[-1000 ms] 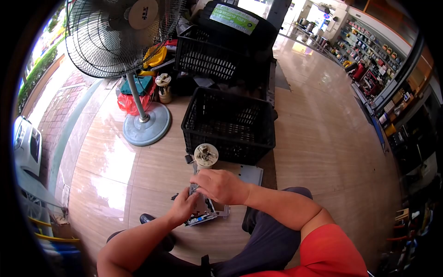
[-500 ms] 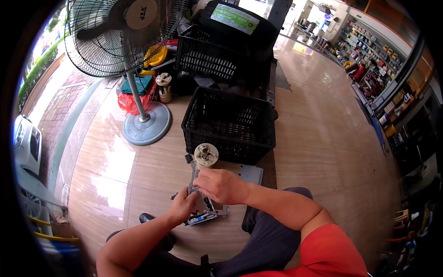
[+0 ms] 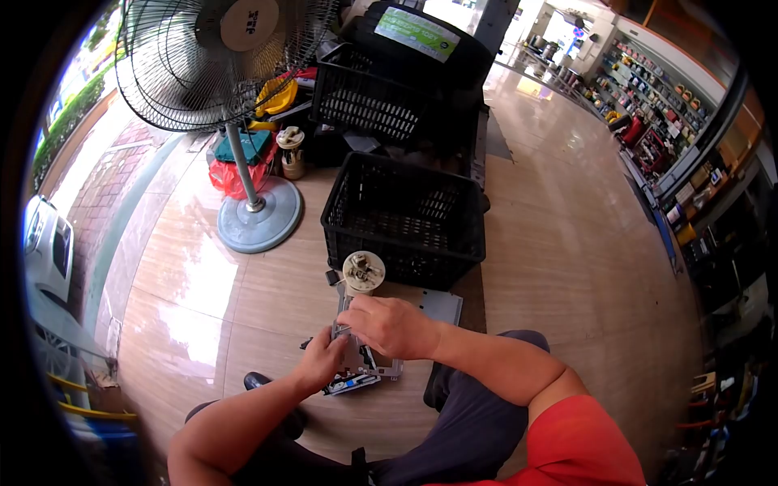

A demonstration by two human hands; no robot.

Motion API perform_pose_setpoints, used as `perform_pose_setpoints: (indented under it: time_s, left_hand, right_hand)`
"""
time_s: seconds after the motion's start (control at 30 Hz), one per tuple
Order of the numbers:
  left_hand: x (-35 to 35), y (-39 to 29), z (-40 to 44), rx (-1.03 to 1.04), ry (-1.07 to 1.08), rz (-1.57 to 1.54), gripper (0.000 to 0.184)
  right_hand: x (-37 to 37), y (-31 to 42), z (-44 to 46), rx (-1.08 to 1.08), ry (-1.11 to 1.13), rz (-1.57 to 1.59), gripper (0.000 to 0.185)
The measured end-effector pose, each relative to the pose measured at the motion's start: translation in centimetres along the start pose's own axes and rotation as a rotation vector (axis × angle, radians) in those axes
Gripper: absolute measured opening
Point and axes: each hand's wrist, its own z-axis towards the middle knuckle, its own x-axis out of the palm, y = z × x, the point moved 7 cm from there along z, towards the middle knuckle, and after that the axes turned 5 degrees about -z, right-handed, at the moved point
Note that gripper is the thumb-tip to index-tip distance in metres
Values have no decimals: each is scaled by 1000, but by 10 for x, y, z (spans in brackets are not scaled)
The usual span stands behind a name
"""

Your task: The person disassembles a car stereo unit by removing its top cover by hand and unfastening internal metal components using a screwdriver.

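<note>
My left hand is closed on the left side of a grey metal frame held low between my legs. My right hand is closed at the frame's upper part, its fingertips pinching a small piece too hidden to name. The two hands are close together. Just beyond my right hand stands a round cream-coloured part with fittings on top. Below my hands lies a dark part with blue and white pieces. A flat grey metal plate rests to the right, partly behind my right forearm.
A black crate stands ahead, with another black crate behind it. At the left is a fan on a round base, beside a red bag and a second cream part. Shelves with goods are at the far right.
The view has shifted very slightly. Both hands stay at the frame, with only small movements of the right fingers.
</note>
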Motion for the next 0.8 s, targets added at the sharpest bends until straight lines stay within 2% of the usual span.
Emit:
perform_pose_setpoints:
  time_s: [0.13,0.2,0.43,0.53,0.6,0.73,0.8]
  left_hand:
    - [-2,6,2,-1,-19,13,39]
    - [-2,2,2,9,-15,48,38]
    - [-4,11,7,51,-24,19,38]
    - [-1,6,3,0,-10,-46,37]
    - [-4,2,0,-29,-39,91,37]
    - [-6,11,7,29,-40,107,37]
    - [-4,11,6,12,-29,2,37]
  right_hand:
    - [1,0,0,-12,22,-37,22]
    - [-4,2,1,-20,-36,4,33]
    - [-1,0,0,30,-14,-11,34]
    - [2,-2,-1,15,-31,-25,28]
    - [3,-3,-2,1,-20,-58,29]
    - [2,-1,-1,27,33,-49,36]
    - [-5,3,2,55,4,-6,36]
